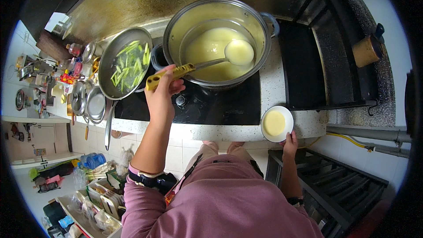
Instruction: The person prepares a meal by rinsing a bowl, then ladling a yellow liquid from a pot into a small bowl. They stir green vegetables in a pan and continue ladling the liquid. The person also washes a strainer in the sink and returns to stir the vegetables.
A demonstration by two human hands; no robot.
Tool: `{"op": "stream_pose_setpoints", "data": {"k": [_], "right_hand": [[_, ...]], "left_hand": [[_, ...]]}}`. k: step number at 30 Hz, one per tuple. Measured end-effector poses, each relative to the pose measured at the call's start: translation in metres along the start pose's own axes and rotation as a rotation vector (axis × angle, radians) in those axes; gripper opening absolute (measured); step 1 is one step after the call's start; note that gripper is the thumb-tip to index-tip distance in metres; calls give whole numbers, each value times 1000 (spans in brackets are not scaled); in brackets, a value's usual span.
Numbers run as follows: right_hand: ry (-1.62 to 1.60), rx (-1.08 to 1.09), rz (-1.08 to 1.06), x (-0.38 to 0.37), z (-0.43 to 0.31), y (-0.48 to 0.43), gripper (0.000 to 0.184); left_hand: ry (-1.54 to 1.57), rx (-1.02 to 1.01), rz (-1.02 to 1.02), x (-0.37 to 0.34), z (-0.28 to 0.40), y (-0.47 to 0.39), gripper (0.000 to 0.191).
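Observation:
My left hand (162, 94) grips the yellow handle of a ladle (182, 70). The ladle's round bowl is inside a large steel stockpot (195, 18) and is filled with the same pale yellow liquid (201, 48) that lies in the pot. At the counter's front edge my right hand (290, 142) holds a white bowl (289, 117) by its near rim, with pale yellow liquid in it. Left of the pot, a frying pan (114, 48) contains green vegetable pieces (130, 72) in steaming liquid, its long handle (110, 129) pointing toward me.
The pot stands on a black glass cooktop (214, 107) with a control knob (180, 100). A black metal rack (302, 69) occupies the right side. Lidded pans (78, 98), jars and bottles crowd the left counter. A yellow hose (347, 139) runs below at right, above dark slatted shelving (333, 178).

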State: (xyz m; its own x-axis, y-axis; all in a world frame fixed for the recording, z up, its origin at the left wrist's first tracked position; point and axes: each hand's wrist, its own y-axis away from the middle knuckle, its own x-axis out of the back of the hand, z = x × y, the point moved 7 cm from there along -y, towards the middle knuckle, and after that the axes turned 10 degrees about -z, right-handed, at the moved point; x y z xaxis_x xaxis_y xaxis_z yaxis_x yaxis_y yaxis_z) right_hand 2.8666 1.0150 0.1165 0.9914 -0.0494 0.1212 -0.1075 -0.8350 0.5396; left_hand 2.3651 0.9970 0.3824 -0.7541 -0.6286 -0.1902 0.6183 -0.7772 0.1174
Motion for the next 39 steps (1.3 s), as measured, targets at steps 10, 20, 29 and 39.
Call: {"op": "stream_pose_setpoints", "data": {"k": [10, 20, 29, 39], "right_hand": [[-37, 33, -33, -8, -8, 6, 33], [-38, -14, -60, -14, -13, 11, 38], [14, -78, -126, -19, -14, 6, 37], [202, -122, -295, -12, -33, -5, 52]], "left_hand": [[89, -229, -80, 10, 21, 33, 33], [-222, -611, -126, 24, 58, 61, 34], [-1037, -846, -415, -18, 69, 84, 33], [-1404, -652, -679, -53, 83, 63, 43]]}}
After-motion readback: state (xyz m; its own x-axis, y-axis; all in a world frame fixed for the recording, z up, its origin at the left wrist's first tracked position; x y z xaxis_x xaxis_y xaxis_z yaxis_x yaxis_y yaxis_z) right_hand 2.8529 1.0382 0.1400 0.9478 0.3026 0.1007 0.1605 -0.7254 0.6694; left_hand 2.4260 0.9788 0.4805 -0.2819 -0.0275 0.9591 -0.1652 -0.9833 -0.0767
